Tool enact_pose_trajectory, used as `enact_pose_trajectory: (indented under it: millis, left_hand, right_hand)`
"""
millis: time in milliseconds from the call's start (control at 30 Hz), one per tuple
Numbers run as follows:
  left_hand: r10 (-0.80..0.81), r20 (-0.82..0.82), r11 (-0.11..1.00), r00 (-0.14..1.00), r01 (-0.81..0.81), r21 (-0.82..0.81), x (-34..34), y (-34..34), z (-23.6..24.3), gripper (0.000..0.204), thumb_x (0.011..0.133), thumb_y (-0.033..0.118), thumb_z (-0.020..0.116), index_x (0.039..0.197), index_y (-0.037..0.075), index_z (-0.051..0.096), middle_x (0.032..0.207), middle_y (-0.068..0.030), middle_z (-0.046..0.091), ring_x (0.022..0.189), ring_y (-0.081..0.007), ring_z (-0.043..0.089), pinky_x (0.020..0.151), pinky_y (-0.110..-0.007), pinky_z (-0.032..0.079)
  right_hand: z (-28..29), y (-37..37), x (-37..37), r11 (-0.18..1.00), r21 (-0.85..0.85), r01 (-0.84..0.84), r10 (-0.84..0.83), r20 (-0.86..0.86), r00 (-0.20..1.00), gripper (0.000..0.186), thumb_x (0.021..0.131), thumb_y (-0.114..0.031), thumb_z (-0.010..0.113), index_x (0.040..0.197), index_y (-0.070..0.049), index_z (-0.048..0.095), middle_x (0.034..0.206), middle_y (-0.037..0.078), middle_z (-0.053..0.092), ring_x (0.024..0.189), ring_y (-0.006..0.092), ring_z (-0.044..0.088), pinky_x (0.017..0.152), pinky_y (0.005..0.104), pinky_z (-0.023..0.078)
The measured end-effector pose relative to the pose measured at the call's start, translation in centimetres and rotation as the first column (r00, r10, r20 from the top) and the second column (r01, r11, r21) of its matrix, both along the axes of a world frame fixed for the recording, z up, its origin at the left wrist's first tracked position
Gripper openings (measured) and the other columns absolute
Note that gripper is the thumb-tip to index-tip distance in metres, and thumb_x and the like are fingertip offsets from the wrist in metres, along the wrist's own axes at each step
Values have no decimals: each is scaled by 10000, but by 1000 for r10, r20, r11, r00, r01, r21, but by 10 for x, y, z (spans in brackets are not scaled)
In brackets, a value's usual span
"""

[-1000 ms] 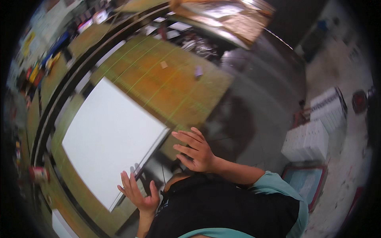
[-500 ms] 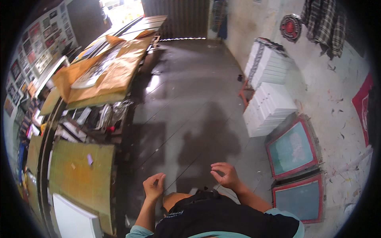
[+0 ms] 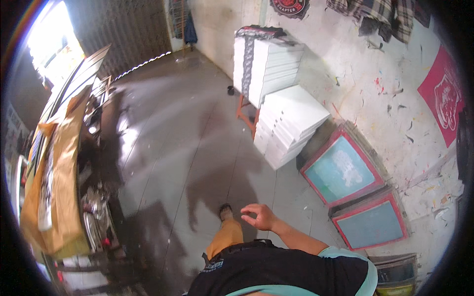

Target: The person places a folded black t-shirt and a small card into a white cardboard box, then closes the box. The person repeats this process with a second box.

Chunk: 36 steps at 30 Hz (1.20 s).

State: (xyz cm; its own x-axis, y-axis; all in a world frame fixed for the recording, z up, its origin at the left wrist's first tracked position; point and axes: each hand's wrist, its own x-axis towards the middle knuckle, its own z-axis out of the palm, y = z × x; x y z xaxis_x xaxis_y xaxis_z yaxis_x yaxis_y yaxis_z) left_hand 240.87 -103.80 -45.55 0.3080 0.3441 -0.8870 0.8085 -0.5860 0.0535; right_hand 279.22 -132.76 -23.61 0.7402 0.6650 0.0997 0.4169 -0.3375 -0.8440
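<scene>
My right hand (image 3: pixel 260 217) hangs in front of my body above the grey floor, its fingers loosely curled. A gap shows between thumb and forefinger, and nothing is visible in it. Just left of that hand, my leg in tan trousers (image 3: pixel 228 237) steps forward. My left hand is out of the picture. Ahead and to the right stand a lower stack of white boards (image 3: pixel 291 126) and, behind it, a taller white stack (image 3: pixel 271 64). Nearer on the right, a red-rimmed printing screen (image 3: pixel 340 170) and a second screen (image 3: pixel 373 227) lean on the wall.
A long worktable on the left bears crumpled brown paper (image 3: pixel 69 187). The grey tiled floor (image 3: pixel 158 163) runs between it and the stacks. An orange stand (image 3: pixel 243 116) juts out under the white boards. More frames (image 3: pixel 395 276) sit at the lower right. A corrugated shutter (image 3: pixel 121 37) closes the far end.
My view has swung to the right and my body has moved forward. My left hand has gone out of view. The right hand stays before me, loosely curled, and a foot now shows ahead.
</scene>
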Motion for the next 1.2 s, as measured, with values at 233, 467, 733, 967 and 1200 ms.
enact_pose_trajectory:
  millis: [233, 467, 733, 967, 1200]
  left_hand:
    - [-520, 268, 853, 811, 474, 221, 283, 158, -39, 365, 930, 292, 361, 1113, 85, 599, 1149, -173, 573, 1082, -360, 520, 941, -466, 379]
    - [-224, 814, 973, 536, 71, 221, 733, 129, 89, 415, 888, 365, 521, 1120, 23, 562, 1080, -138, 612, 1019, -298, 565, 886, -368, 435]
    - [374, 913, 848, 164, 339, -408, 955, -4, 232, 316, 831, 196, 648, 1078, 11, 582, 951, -113, 651, 869, -169, 620, 778, -281, 467]
    - [429, 900, 769, 72, 494, -406, 1064, -15, 278, 242, 846, 124, 624, 1057, 8, 602, 955, -84, 644, 878, -134, 603, 754, -269, 480]
    - [398, 913, 643, 86, 684, -344, 1160, 2, 297, 245, 837, 97, 623, 1061, 1, 600, 960, -87, 645, 880, -139, 595, 776, -266, 464]
  right_hand:
    - [24, 32, 179, 959, 3, 284, -283, -78, 956, 198, 791, -182, 646, 935, -46, 644, 889, 120, 663, 795, 241, 648, 707, 313, 500]
    - [20, 23, 342, 742, 19, 670, -661, -145, 736, 182, 798, -111, 625, 942, 0, 636, 839, 89, 679, 744, 142, 641, 686, 263, 495]
    - [83, -23, 607, 471, 227, 853, -872, -29, 489, 136, 829, -130, 585, 840, -9, 646, 753, 48, 650, 692, 114, 596, 640, 244, 452]
    - [164, -13, 809, 210, 16, 978, -876, 447, 181, 439, 705, -428, 726, 865, -25, 657, 752, 76, 649, 692, 174, 609, 638, 304, 469]
    - [183, 4, 879, 9, -493, 870, -868, 428, 252, 672, 607, -549, 728, 1024, -31, 630, 1022, 154, 638, 973, 273, 613, 778, 390, 496]
